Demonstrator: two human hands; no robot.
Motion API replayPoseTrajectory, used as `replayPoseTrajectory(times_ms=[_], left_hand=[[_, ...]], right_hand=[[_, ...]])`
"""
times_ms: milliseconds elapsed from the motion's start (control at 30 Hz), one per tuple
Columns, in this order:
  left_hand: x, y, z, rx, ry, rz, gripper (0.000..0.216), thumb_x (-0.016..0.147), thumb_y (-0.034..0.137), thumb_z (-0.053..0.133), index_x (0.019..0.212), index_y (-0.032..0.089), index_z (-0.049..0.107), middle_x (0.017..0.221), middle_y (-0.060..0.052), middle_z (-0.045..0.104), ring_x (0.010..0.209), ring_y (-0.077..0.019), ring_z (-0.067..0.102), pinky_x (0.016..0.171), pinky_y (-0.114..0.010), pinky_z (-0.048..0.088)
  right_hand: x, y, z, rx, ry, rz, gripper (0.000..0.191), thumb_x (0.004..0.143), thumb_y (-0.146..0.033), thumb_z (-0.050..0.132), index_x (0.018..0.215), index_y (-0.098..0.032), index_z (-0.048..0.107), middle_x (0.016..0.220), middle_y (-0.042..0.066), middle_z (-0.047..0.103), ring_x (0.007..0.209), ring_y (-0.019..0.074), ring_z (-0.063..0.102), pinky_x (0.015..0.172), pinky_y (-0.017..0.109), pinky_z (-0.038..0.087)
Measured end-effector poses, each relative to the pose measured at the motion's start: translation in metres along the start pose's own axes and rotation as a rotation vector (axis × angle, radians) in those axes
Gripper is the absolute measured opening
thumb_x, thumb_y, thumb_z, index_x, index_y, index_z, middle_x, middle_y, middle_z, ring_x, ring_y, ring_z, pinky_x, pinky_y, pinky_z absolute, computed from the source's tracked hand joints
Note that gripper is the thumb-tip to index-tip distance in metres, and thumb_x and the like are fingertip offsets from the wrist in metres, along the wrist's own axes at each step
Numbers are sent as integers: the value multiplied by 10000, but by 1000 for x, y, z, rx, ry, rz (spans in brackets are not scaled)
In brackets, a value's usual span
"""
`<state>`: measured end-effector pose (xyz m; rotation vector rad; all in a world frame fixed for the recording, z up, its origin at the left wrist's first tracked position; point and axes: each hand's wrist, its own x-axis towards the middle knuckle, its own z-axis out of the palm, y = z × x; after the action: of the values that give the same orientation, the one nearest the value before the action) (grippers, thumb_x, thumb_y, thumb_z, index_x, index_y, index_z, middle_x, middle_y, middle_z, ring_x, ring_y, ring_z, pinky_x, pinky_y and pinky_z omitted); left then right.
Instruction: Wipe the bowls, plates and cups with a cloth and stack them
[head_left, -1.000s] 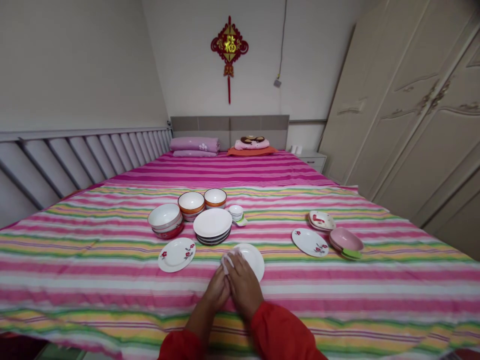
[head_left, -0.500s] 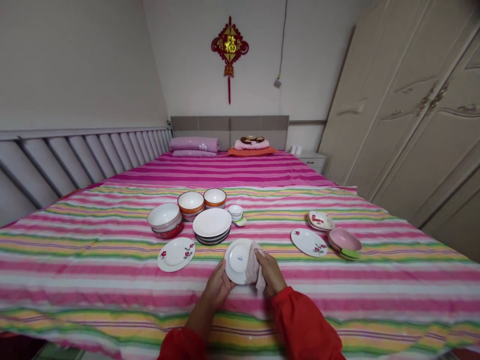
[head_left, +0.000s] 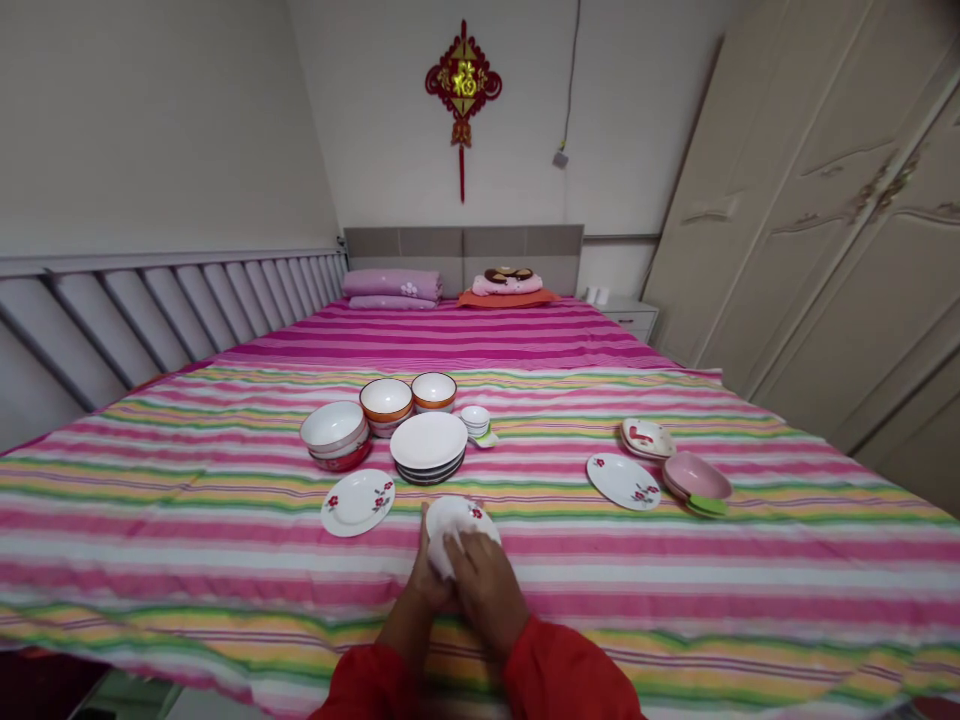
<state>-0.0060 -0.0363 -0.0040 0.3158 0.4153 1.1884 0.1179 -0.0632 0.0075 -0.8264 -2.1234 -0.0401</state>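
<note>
A white plate with red flowers [head_left: 486, 522] is held up over the striped cloth, its patterned face toward me. My left hand [head_left: 431, 572] grips its left edge. With my right hand [head_left: 480, 578] I press a pale cloth [head_left: 444, 545] on the plate's face; the fingers lie over the cloth and partly hide it. Left of my hands lies another flowered plate [head_left: 358, 503]. Just beyond them stands a stack of plates [head_left: 428, 442], white on top with dark rims below.
Stacked bowls [head_left: 334, 428] and orange-rimmed bowls [head_left: 386, 400] stand at the back left, near small white dishes [head_left: 475, 417]. To the right are a flowered plate [head_left: 624, 482], square dishes [head_left: 648, 438] and a pink bowl [head_left: 697, 474] with a green piece [head_left: 706, 506].
The plate has been turned over from its plain underside to its flowered face. My right hand and the cloth have moved left across it.
</note>
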Motion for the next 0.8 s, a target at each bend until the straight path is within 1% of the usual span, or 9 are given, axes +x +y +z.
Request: replayPoseTrajectory(times_ms=[100,200,333,433,500,567,633,700,800], left_hand=[[0,2,-6,-7,19,-12,690,819,650,453,1250,121,558,1003,-149,692,918,-291,651,819,-417,529],[3,1,-10,-32,64,19,674,810,652,457,1245,150,570,1033,-149,688,922,-300,654,795,-416,539],[3,0,-11,-49,78,21,607,825,616,460,1248,197,576,1074,-141,682,943,-283,657,800,-393,540],[2,1,-10,-63,77,38,607,840,592,458,1293,198,540,1097,-132,680,987,-274,651,854,-399,520],[1,2,-8,-88,65,60,618,846,583,455,1319,189,517,1129,-130,674,1042,-276,634,916,-410,486],[0,2,-5,-124,53,65,639,842,586,460,1325,171,515,1155,-137,668,1095,-287,610,973,-422,443],[-1,1,-1,-148,54,40,657,832,585,472,1315,143,527,1162,-147,667,1127,-304,592,1009,-437,408],[-4,1,4,-149,64,0,666,825,570,481,1310,116,533,1158,-154,670,1136,-319,585,1025,-456,389],[-6,1,11,-143,91,-27,656,823,535,491,1315,102,530,1142,-148,680,1131,-322,589,1034,-465,383]], right_hand=[[-23,-7,14,-51,-64,-52,458,894,-131,458,1347,-184,493,1228,155,606,1138,271,551,907,432,505],[-27,-10,12,6,-136,4,518,863,-152,510,1376,-201,459,1338,128,536,1267,268,460,1000,437,461],[-3,-12,8,44,-237,110,558,849,-139,516,1395,-228,437,1430,80,457,1333,256,394,1075,457,387],[22,-4,11,48,-264,185,546,851,-100,484,1383,-221,458,1450,69,433,1358,275,358,1093,497,345],[32,5,13,49,-260,238,532,851,-79,464,1367,-203,480,1447,78,435,1361,294,349,1085,517,345],[33,14,14,58,-237,273,517,855,-72,445,1357,-184,496,1439,93,443,1362,301,347,1080,519,355],[21,21,14,79,-186,287,500,864,-76,425,1347,-176,510,1439,99,443,1370,288,336,1088,499,361],[3,28,12,110,-115,287,501,869,-75,400,1342,-189,517,1442,92,438,1375,257,334,1100,473,359],[-20,42,4,173,-34,317,523,863,-75,368,1348,-210,508,1423,83,464,1340,210,395,1093,439,381]])
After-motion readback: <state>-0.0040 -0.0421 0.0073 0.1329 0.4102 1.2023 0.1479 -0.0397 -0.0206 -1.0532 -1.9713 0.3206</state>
